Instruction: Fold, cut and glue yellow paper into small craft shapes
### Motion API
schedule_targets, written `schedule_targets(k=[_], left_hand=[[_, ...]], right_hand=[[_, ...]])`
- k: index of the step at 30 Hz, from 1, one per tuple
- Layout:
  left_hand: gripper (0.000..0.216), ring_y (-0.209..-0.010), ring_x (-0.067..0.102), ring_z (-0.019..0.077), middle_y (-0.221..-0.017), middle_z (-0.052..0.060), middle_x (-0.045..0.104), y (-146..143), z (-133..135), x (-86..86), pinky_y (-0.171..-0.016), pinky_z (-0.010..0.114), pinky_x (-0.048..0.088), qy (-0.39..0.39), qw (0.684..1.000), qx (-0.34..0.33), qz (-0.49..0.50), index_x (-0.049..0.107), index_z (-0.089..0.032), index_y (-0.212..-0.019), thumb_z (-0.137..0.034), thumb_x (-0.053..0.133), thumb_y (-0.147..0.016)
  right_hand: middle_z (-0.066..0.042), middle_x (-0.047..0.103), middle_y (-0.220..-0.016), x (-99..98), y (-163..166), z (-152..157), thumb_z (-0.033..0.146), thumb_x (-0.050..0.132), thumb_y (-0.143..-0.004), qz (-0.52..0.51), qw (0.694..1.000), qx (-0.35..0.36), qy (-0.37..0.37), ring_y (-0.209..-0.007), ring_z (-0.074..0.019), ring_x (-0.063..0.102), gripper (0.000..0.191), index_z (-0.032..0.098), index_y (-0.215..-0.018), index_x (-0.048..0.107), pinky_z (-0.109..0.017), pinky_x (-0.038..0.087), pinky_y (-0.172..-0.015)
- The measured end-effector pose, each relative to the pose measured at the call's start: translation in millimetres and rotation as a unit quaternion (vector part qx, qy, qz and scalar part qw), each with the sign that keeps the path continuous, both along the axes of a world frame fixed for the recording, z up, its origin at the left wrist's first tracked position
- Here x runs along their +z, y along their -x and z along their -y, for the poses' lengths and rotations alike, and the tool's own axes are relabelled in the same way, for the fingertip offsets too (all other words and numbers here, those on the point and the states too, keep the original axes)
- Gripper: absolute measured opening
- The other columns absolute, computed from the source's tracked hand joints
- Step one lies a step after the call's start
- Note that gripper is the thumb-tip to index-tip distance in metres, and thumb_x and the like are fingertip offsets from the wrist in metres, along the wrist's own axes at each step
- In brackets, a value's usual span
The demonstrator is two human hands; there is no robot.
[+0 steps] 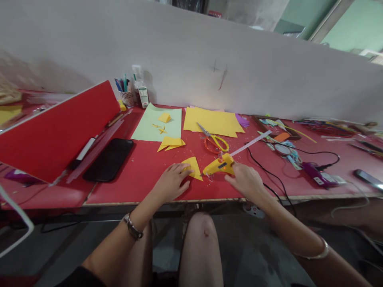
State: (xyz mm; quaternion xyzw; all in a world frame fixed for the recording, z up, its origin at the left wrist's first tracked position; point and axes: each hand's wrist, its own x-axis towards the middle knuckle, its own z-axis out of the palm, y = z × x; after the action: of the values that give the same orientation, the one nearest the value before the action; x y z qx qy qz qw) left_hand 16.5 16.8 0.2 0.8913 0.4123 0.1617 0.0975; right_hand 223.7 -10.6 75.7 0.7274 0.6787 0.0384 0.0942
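My right hand (247, 179) is closed around the handle of a yellow glue gun (220, 165), with a long translucent glue stick (251, 143) rising from its back. The gun's nozzle points left, close to the corner of a folded yellow paper piece (195, 168). On that piece the fingers of my left hand (172, 181) press down, holding it against the red table; my thumb is apart from it. Scissors (214, 137) with yellow and red handles lie just beyond the glue gun. Another folded yellow piece (171, 143) lies beyond my left hand.
A green sheet (143, 129) bears small yellow scraps; yellow sheets (212, 118) lie to its right. A black phone (109, 159) and red board (66, 131) are leftward. A pen cup (126, 97) and bottle (142, 89) stand behind. Cables and a purple power strip (318, 175) lie right.
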Motion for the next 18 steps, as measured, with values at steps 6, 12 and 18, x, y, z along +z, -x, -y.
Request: schedule_targets(k=[6,12,18], left_hand=[[0.032,-0.109,0.041,0.0207,-0.119,0.006,0.048,0.2,0.8,0.8,-0.094,0.037,0.032,-0.001,1.0,-0.003,0.009,0.051,-0.02,-0.107,-0.024,0.04,-0.077],[0.032,-0.108,0.041,0.0205,-0.118,0.006,0.048,0.4,2.0,1.7,-0.093,0.037,0.032,-0.004,1.0,-0.003,0.006,0.051,-0.02,-0.107,-0.025,0.04,-0.077],[0.032,-0.106,0.042,0.0207,-0.116,0.006,0.048,0.7,1.5,2.0,-0.092,0.037,0.033,-0.01,1.0,-0.004,-0.002,0.051,-0.021,-0.107,-0.025,0.04,-0.078]], right_hand=[[-0.01,0.064,-0.08,0.5,2.7,-6.9,0.029,0.042,-0.074,-0.005,1.0,0.0,-0.001,-0.071,-0.021,0.06,0.027,0.014,-0.094,0.052,-0.024,0.03,-0.05],[-0.01,0.064,-0.081,-1.2,3.7,-13.4,0.028,0.042,-0.074,-0.011,1.0,0.0,-0.009,-0.071,-0.0199,0.059,0.025,0.014,-0.092,0.053,-0.023,0.032,-0.051],[-0.01,0.063,-0.082,-2.6,5.5,-19.3,0.027,0.042,-0.074,-0.002,1.0,-0.005,-0.01,-0.072,-0.0198,0.059,0.025,0.014,-0.091,0.053,-0.023,0.034,-0.052]])
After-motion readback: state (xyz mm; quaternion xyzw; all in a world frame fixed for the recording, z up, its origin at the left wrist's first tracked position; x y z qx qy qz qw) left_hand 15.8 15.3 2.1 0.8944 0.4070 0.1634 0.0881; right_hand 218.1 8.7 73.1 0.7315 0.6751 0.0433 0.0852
